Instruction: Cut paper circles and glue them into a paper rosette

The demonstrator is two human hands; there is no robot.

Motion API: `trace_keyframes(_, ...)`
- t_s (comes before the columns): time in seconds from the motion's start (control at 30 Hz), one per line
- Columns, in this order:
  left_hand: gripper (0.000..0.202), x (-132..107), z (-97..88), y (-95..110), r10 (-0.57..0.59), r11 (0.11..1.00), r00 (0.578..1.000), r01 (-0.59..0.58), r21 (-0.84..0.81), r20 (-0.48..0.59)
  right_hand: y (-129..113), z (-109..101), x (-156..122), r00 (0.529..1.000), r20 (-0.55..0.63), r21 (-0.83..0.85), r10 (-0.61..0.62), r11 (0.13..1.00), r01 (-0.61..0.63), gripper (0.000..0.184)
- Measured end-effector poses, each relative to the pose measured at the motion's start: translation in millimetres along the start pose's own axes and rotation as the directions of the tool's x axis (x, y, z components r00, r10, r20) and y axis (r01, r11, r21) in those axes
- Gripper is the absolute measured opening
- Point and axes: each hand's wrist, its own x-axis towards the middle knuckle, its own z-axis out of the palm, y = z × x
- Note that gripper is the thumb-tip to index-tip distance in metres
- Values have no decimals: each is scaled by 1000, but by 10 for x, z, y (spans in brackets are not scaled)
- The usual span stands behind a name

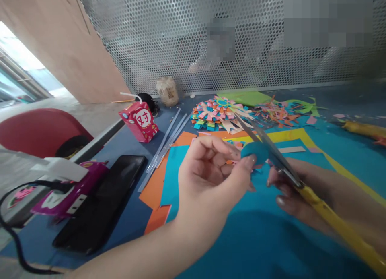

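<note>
Between the thumb and fingers of my left hand (208,182) is a small rounded piece of blue paper (256,151). My right hand (325,190) grips a pair of scissors (283,163) with yellow handles, its fingers partly hidden behind them. The metal blades are parted and lie at the right side of the blue piece. Beneath both hands spread large blue sheets of paper (241,234), over orange sheets (157,186) and beside a yellow one (301,136). Just beyond, paper flowers with fringed, many-coloured petals (217,114) lie on the table.
At left are a red drink carton (140,122) with a straw, clear plastic strips (165,146), a black phone (102,206) and a purple power bank (72,194) with a cable. Paper scraps (280,112) lie at the back, before a perforated metal screen (169,37). A person sits behind it.
</note>
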Motion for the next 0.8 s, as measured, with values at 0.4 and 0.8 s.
trace_keyframes(0.4, 21, 7, -10, -2, -10, 1000, 1000, 10, -20, -2, 74, -18, -39, 977, 93, 126, 194, 971, -205, 35)
trace_keyframes(0.8, 22, 11, -3, 7, 6, 1000, 1000, -6, -18, 2, -154, 45, -28, 982, -57, 102, 182, 979, -175, 47)
